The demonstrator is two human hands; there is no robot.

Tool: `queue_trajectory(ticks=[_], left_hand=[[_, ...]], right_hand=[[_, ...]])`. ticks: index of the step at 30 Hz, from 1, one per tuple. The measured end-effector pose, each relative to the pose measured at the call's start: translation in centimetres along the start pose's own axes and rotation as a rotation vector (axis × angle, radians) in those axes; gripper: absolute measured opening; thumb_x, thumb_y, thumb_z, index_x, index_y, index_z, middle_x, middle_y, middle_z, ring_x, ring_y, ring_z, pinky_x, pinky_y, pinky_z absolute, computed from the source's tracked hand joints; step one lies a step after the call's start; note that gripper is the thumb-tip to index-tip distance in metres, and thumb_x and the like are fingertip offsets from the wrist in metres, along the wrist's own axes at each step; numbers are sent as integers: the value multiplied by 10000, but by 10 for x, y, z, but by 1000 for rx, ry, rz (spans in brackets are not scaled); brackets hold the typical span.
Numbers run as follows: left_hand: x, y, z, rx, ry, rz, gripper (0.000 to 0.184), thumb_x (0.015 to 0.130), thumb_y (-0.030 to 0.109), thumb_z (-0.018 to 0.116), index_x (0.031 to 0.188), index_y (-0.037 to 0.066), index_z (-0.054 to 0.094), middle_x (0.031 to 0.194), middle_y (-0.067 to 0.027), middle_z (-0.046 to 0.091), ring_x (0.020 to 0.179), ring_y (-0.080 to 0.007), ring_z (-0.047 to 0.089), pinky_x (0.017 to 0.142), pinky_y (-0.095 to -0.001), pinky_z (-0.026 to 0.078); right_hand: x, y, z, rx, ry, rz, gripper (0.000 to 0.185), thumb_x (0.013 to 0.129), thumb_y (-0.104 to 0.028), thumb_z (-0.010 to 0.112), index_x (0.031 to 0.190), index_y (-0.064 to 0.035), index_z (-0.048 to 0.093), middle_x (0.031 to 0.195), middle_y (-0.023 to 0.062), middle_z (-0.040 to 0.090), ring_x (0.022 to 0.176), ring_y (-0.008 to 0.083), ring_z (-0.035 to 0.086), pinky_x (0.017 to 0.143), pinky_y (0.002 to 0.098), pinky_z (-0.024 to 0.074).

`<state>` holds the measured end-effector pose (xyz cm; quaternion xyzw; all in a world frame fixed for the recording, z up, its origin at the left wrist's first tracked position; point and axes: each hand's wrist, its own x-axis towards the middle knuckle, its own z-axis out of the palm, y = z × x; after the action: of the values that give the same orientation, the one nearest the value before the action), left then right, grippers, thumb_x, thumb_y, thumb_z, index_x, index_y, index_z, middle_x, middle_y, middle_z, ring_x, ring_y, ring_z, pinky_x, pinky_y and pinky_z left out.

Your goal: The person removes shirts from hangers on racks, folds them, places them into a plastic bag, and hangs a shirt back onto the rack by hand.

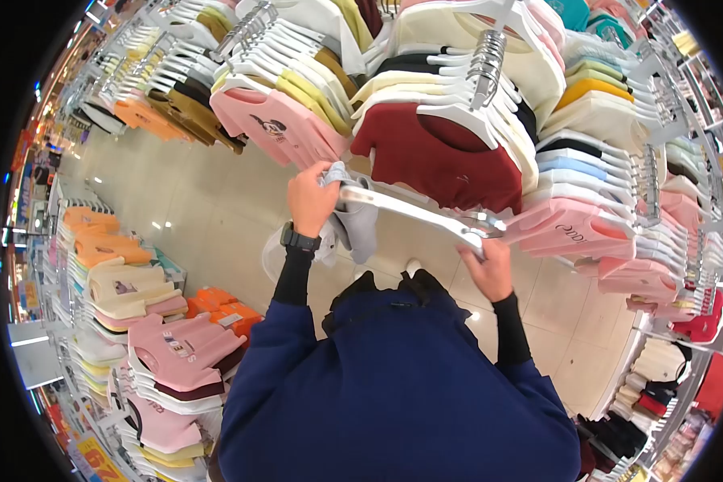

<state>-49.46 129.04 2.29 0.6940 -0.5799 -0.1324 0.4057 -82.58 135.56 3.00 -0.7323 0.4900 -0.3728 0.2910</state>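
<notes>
A white clothes hanger [414, 210] is held level in front of me, between my two hands. My left hand [312, 197], with a dark watch on the wrist, is closed on a bunched grey garment [357, 229] at the hanger's left end. The garment hangs down below that hand; its full shape is hidden. My right hand [488, 269] grips the hanger's other end, close to its metal hook [484, 225]. Just beyond the hanger, a dark red T-shirt [438, 165] hangs at the front of a rack, with a pink T-shirt [277, 124] to its left.
More racks of shirts on white hangers stand on both sides, with pink T-shirts [578, 225] at right and a pink printed T-shirt [181, 349] at lower left. Orange packages [221, 309] are at left. Pale floor tiles [209, 193] run between the racks.
</notes>
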Motion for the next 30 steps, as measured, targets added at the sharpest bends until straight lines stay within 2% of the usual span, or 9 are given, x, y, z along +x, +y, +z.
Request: queue_trajectory(ticks=[7, 13, 19, 20, 23, 27, 28, 29, 30], left_hand=[[-29, 13, 10, -2, 149, 118, 193, 809, 169, 694, 971, 70, 728, 808, -189, 675, 735, -372, 663, 643, -386, 519], [-42, 10, 16, -63, 74, 160, 269, 769, 92, 657, 1030, 82, 723, 899, -178, 690, 790, -357, 665, 685, -390, 523], [-76, 45, 44, -198, -44, 148, 337, 755, 81, 672, 1090, 56, 699, 916, -184, 689, 798, -364, 660, 681, -403, 517], [-79, 47, 46, -231, -50, 139, 337, 754, 80, 678, 1089, 47, 697, 915, -189, 688, 798, -367, 661, 677, -405, 515], [-80, 49, 45, -338, -38, 153, 344, 764, 89, 708, 1103, 34, 690, 852, -181, 671, 749, -344, 656, 656, -392, 510], [-74, 47, 26, -341, -205, 109, 406, 777, 133, 752, 1165, 43, 672, 885, -114, 656, 797, -272, 638, 717, -356, 505], [-71, 46, 15, -322, -207, 102, 425, 776, 143, 761, 1179, 46, 668, 903, -99, 650, 818, -259, 629, 738, -351, 502], [-67, 42, 6, -303, -209, 95, 444, 775, 152, 770, 1194, 49, 663, 922, -83, 644, 840, -246, 620, 760, -345, 498], [-63, 26, 4, -331, -150, 125, 451, 778, 160, 772, 1206, 66, 663, 1063, -85, 661, 959, -254, 627, 822, -362, 493]], right_hand=[[-8, -17, 67, 137, -39, 84, 235, 849, -88, 703, 1059, -1, 642, 839, 149, 641, 647, 289, 599, 588, 345, 460], [-11, -19, 74, 63, -1, 98, 228, 856, -59, 676, 1072, 7, 638, 937, 143, 663, 726, 292, 636, 640, 356, 493], [7, 2, 141, 3, 222, -131, 538, 846, 28, 609, 1361, -9, 456, 963, 180, 625, 845, 389, 643, 716, 400, 506], [7, 1, 141, 106, 138, 6, 673, 837, 41, 603, 1452, -29, 338, 973, 191, 621, 851, 402, 638, 745, 403, 511], [13, -8, 132, 283, 111, 272, 730, 831, 39, 611, 1481, -43, 289, 1005, 195, 634, 863, 409, 641, 755, 411, 513], [12, 19, 122, 70, 62, 40, 472, 842, -18, 639, 1284, -35, 475, 963, 218, 639, 845, 403, 650, 725, 428, 508], [14, 17, 115, 91, 50, 87, 317, 861, -86, 666, 1134, -33, 515, 919, 218, 647, 828, 406, 650, 692, 436, 504], [14, 17, 107, 64, 14, 97, 305, 868, -105, 669, 1121, -37, 514, 903, 214, 649, 820, 409, 649, 681, 436, 501], [14, 18, 97, 37, -21, 108, 295, 874, -124, 673, 1108, -40, 513, 887, 211, 651, 813, 411, 648, 670, 436, 499]])
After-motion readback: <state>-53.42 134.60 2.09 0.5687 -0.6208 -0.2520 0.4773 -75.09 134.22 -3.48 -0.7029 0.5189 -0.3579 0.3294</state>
